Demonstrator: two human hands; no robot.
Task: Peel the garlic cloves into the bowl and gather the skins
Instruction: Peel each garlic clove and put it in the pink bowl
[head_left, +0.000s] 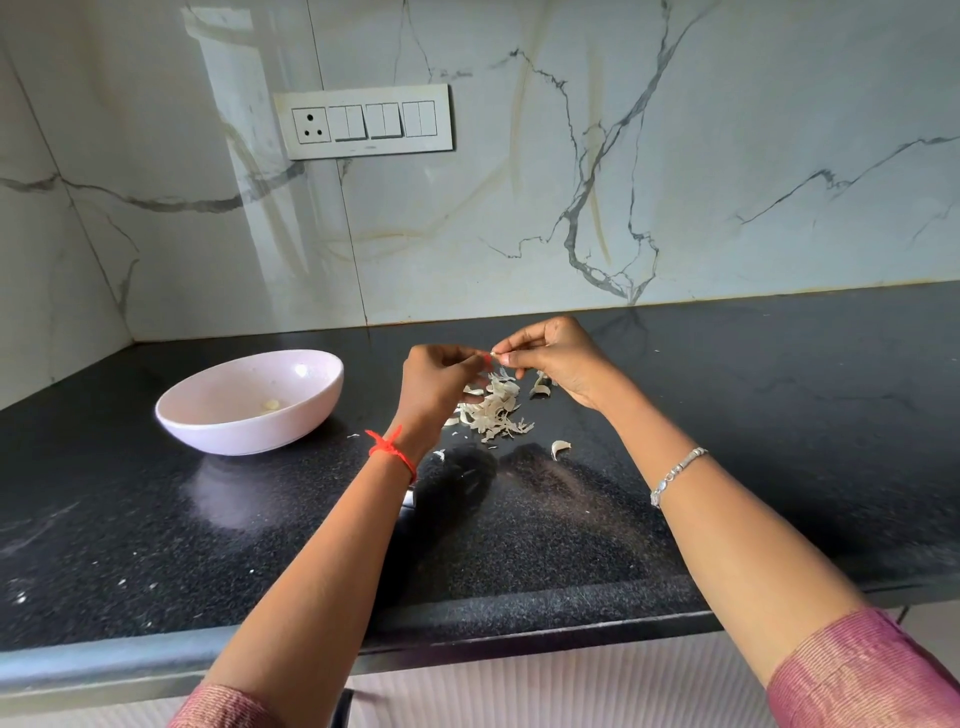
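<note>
My left hand (439, 382) and my right hand (553, 356) meet above the black counter, both pinching one small garlic clove (500, 357) between their fingertips. Directly beneath them lies a heap of white garlic skins (493, 410). An unpeeled clove (560, 448) sits alone in front of the heap, and another (540, 388) lies behind it near my right hand. To the left stands a pale pink bowl (317, 400) with peeled garlic (270, 404) on its bottom.
The black granite counter (779, 441) runs to a marble wall behind and a corner at the left. A switch panel with a socket (363, 120) hangs on the wall. The counter's rounded front edge (519, 618) is close to me. Small skin scraps (439, 454) lie scattered.
</note>
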